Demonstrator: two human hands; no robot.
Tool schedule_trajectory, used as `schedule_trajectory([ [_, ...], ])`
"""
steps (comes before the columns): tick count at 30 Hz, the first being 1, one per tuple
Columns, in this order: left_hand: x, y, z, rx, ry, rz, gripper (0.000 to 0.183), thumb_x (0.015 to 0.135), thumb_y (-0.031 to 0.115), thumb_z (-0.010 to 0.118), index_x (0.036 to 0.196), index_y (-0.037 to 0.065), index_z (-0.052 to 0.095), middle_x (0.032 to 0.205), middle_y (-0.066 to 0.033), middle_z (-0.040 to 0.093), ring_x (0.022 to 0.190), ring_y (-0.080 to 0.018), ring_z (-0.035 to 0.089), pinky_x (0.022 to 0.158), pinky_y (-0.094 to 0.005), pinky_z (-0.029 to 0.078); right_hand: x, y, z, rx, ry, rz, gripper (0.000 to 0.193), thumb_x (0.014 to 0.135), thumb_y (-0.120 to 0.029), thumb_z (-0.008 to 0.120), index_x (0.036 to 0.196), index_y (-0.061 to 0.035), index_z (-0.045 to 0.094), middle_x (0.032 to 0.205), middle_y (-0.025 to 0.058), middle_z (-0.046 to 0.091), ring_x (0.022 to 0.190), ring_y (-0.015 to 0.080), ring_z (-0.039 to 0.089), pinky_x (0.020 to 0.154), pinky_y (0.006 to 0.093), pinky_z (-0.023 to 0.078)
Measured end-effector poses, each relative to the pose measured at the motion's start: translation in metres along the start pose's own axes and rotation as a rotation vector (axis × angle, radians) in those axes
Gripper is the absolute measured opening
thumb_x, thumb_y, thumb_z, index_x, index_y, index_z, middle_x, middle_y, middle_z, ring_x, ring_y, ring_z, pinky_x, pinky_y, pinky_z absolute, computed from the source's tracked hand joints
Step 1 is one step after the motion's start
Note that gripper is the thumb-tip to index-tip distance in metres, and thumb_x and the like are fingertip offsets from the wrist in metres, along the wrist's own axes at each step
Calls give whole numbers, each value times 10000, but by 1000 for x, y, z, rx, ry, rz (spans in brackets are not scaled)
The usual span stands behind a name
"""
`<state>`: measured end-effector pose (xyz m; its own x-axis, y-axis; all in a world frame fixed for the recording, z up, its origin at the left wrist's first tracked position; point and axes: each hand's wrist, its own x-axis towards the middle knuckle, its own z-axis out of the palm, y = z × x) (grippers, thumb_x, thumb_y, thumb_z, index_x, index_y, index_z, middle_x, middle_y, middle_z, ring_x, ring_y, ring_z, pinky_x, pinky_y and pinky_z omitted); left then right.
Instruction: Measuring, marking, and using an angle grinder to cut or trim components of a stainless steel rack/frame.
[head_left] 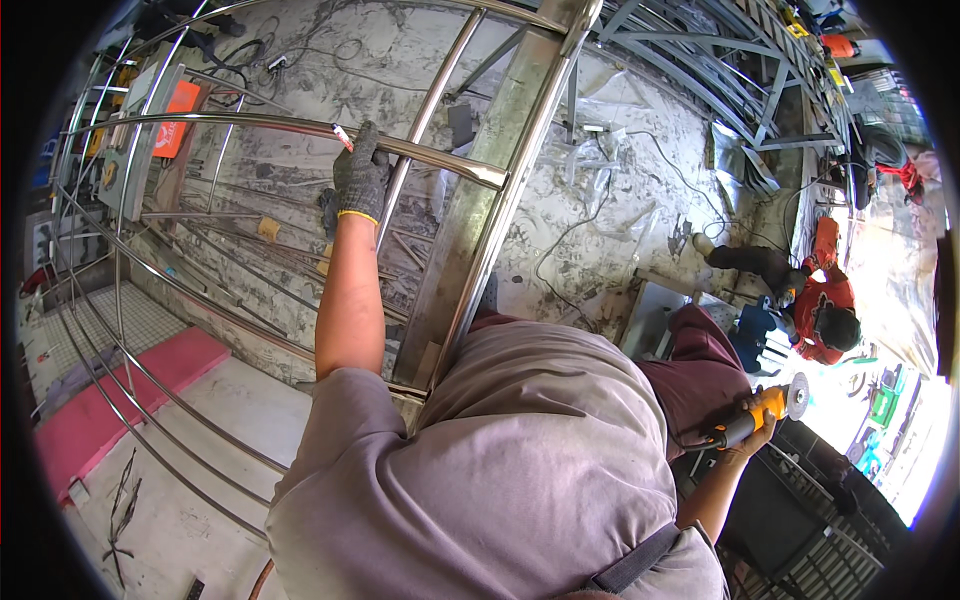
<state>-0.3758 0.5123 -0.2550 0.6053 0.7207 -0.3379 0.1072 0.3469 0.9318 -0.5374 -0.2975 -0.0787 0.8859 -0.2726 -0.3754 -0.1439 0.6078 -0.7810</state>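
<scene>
My left hand (pixel 358 185), in a dark grey knit glove with a yellow cuff, is closed at a curved steel tube of a shiny metal frame (pixel 455 160). A slim white-and-red marker (pixel 343 136) sticks out from its fingers. Whether the fingers also grip the tube I cannot tell. Out to the right, my bare right hand (pixel 752 428) is wrapped round the body of an orange-and-black angle grinder (pixel 768 404). The grinder's round disc (pixel 797 396) points away from me. Whether the disc is spinning I cannot tell.
Curved steel tubes (pixel 180 380) sweep across the left. A pink strip (pixel 140 375) lies below them. Grey metal framework (pixel 700 50) is stacked at the far right. A co-worker in red (pixel 828 310) crouches on the right. Cables (pixel 560 235) run over the stained floor (pixel 610 180).
</scene>
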Motion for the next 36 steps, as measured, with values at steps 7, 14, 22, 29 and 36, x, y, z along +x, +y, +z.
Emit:
schedule_trajectory([
  [7,-29,33,24,11,42,-162,370,893,367,834,701,180,579,588,65,430,464,-66,385,446,-266,288,-4,2,-3,4,5,-16,510,857,-173,710,1255,57,491,948,116,557,862,223,579,823,376,528],
  [14,-27,29,22,-126,34,-146,343,916,336,816,716,183,584,587,68,432,463,-56,384,425,-257,260,-5,2,-1,21,17,-9,509,862,-179,702,1260,56,488,938,116,558,865,225,576,836,379,527],
  [22,-28,31,24,-130,5,-178,327,951,334,779,788,95,626,636,29,500,508,-70,433,467,-260,334,-8,0,-10,32,16,-20,493,855,-165,702,1248,49,494,940,131,565,859,238,577,834,379,539],
  [29,-21,22,18,-60,10,-177,306,919,338,809,854,68,679,720,10,552,585,-83,504,492,-252,395,-9,3,-1,42,-22,24,456,856,-163,702,1211,48,508,945,139,572,865,247,575,834,378,544],
  [36,-27,27,25,-107,31,-132,359,922,360,802,814,62,635,676,5,521,559,-86,490,481,-264,380,-10,3,-3,52,-14,20,455,849,-154,707,1202,55,509,942,148,573,861,254,575,830,379,541],
])
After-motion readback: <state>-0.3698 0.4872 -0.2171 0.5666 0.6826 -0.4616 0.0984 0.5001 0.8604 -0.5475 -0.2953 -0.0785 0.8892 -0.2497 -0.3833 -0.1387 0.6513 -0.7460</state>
